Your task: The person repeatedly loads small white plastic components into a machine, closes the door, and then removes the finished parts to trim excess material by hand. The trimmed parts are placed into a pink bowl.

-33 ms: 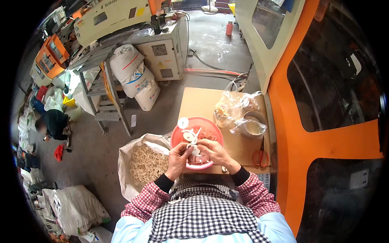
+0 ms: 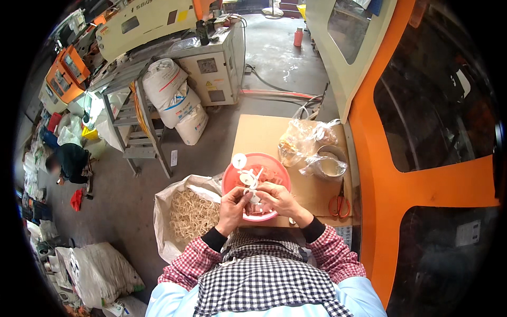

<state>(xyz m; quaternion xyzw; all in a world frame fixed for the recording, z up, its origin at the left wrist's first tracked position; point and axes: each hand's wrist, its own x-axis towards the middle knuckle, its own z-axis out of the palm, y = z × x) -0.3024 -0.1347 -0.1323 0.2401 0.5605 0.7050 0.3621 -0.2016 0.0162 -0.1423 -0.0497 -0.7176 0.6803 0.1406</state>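
Observation:
Over a pink plastic basin I hold a white moulded plastic piece with round discs joined by thin stems. My left hand pinches its near end between thumb and fingers. Close beside it, my right hand has its fingers closed on the same piece, the fingertips partly hidden. One white disc sticks out over the basin's far left rim. Pinkish pieces and some small white parts lie in the basin, mostly covered by my hands.
Left of the basin stands an open sack of thin off-white plastic scraps. Cardboard carries clear plastic bags, a round container and red-handled scissors. An orange machine borders the right. A person crouches far left.

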